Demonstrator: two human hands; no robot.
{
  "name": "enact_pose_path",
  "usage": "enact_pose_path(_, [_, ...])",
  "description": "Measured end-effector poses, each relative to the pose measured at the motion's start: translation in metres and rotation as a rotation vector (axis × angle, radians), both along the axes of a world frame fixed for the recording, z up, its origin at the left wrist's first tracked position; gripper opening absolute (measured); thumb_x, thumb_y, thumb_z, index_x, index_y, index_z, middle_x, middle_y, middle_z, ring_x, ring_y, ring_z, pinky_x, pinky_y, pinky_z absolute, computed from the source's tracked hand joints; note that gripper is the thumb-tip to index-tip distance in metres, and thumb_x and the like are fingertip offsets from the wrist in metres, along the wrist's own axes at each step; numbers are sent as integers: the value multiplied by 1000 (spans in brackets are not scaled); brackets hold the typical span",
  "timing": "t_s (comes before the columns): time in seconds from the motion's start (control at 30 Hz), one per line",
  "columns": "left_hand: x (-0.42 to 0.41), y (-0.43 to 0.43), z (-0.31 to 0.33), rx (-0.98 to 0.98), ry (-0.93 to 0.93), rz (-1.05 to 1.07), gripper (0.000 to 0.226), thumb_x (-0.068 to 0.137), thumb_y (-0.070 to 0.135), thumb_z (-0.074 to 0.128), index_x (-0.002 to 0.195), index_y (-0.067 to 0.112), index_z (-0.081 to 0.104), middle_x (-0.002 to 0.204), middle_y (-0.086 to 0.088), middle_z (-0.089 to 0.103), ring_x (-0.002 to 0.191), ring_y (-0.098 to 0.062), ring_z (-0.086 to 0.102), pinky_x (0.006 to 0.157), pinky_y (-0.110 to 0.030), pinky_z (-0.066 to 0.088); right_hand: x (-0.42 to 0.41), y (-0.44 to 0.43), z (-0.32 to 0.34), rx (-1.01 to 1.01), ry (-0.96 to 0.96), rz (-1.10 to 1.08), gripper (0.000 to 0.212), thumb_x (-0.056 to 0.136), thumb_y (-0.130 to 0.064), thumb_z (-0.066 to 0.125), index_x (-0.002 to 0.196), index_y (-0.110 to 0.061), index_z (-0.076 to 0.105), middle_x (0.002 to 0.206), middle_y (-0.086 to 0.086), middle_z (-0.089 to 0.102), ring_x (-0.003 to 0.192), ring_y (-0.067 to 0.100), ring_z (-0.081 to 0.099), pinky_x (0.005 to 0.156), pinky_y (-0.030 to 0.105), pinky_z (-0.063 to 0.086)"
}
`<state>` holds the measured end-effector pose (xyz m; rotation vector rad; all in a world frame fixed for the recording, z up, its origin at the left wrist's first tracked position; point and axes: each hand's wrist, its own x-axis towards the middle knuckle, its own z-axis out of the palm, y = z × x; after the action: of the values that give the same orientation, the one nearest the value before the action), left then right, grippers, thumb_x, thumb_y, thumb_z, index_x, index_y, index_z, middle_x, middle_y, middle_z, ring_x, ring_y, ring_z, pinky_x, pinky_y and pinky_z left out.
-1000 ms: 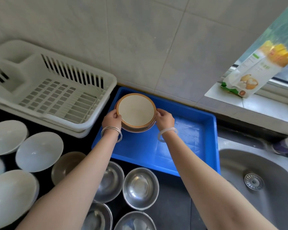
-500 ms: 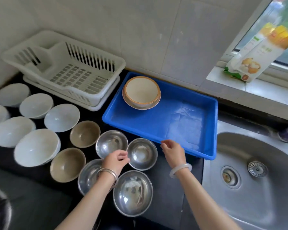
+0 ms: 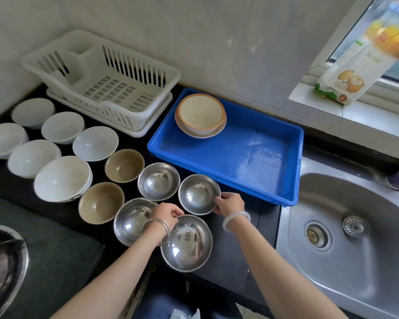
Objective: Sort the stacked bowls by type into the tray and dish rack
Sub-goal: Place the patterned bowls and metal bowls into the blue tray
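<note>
A blue tray (image 3: 258, 157) holds a stack of cream bowls with orange rims (image 3: 200, 115) in its far left corner. The white dish rack (image 3: 106, 79) to its left has nothing in it. On the black counter stand several steel bowls, two tan bowls (image 3: 124, 165) and several white bowls (image 3: 61, 178). My right hand (image 3: 229, 202) pinches the right rim of one steel bowl (image 3: 198, 193). My left hand (image 3: 165, 214) touches that bowl's near-left rim, above two other steel bowls (image 3: 187, 242).
A steel sink (image 3: 355, 238) lies to the right of the counter. A carton (image 3: 364, 58) leans on the window sill at the back right. A dark pan (image 3: 0, 268) sits at the near left edge.
Both hands let go of the cream bowls in the tray and came back toward me. They now close on the rim of a steel bowl near the tray's front edge.
</note>
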<state>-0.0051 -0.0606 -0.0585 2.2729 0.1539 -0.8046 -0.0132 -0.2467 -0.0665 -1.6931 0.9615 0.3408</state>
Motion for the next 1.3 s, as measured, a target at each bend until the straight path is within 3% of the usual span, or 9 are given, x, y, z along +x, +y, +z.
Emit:
enact_pose_path(0.13, [2, 2, -4, -19, 5, -9, 18, 77, 9, 65, 92, 18, 72, 95, -1, 74, 91, -16, 66, 79, -23, 48, -10, -6, 18, -9, -32, -8, 18, 83, 0, 54, 76, 1, 70, 68, 5, 67, 55, 9, 67, 49, 15, 53])
enact_pose_path(0.23, [5, -3, -4, -89, -2, 36, 20, 75, 16, 73, 94, 12, 71, 99, -4, 72, 96, -19, 65, 82, -24, 47, -18, -13, 32, -8, -86, -17, 21, 83, -1, 55, 68, -4, 70, 63, 3, 65, 48, 4, 65, 49, 13, 51])
enact_pose_path(0.4, [11, -20, -3, -273, -12, 155, 18, 77, 0, 68, 95, 4, 70, 101, -11, 70, 95, -20, 63, 84, -25, 44, -25, -30, 48, -91, -126, -16, 21, 82, -6, 59, 68, -15, 71, 63, -2, 67, 48, 0, 64, 47, 10, 48])
enact_pose_path(0.47, [14, -26, -4, -310, -15, 173, 20, 77, 0, 68, 96, 6, 70, 100, -10, 71, 92, -17, 62, 85, -25, 45, -32, -34, 47, -151, -110, -7, 21, 80, -8, 61, 64, -18, 70, 64, -1, 70, 51, 2, 66, 51, 14, 53])
enact_pose_path(0.57, [17, -29, -5, -367, 12, 204, 20, 77, 0, 67, 93, 13, 70, 95, -5, 70, 96, -18, 63, 91, -31, 49, -43, -35, 41, -240, -72, 19, 17, 77, -13, 64, 62, -20, 68, 66, 1, 71, 63, 15, 70, 69, 32, 60])
enact_pose_path(0.67, [16, -26, -10, -409, 49, 234, 23, 81, 0, 63, 100, 12, 69, 103, -9, 69, 102, -21, 63, 95, -38, 50, -52, -32, 36, -287, -49, 20, 14, 75, -16, 66, 62, -22, 66, 63, -2, 69, 68, 21, 70, 74, 41, 60])
enact_pose_path(0.93, [5, -22, -13, -594, 299, 397, 32, 89, -1, 53, 121, 3, 54, 109, -15, 60, 92, -22, 59, 81, -35, 49, -57, -21, 20, -312, -22, 20, 6, 77, -20, 68, 71, -22, 66, 72, -3, 70, 70, 17, 69, 74, 34, 59])
enact_pose_path(1.07, [4, -23, -13, -635, 334, 410, 33, 89, -2, 51, 121, 3, 53, 98, -8, 62, 78, -14, 60, 63, -26, 53, -59, -24, 13, -346, -27, 33, 6, 80, -23, 69, 79, -23, 63, 76, -4, 67, 73, 17, 66, 68, 28, 54])
enact_pose_path(1.3, [2, -22, -13, -671, 364, 447, 31, 89, -2, 53, 120, 3, 54, 90, -4, 64, 76, -13, 61, 51, -19, 55, -61, -23, 1, 18, -31, -139, 19, 83, -20, 70, 102, -18, 67, 91, 2, 69, 77, 18, 69, 56, 24, 58])
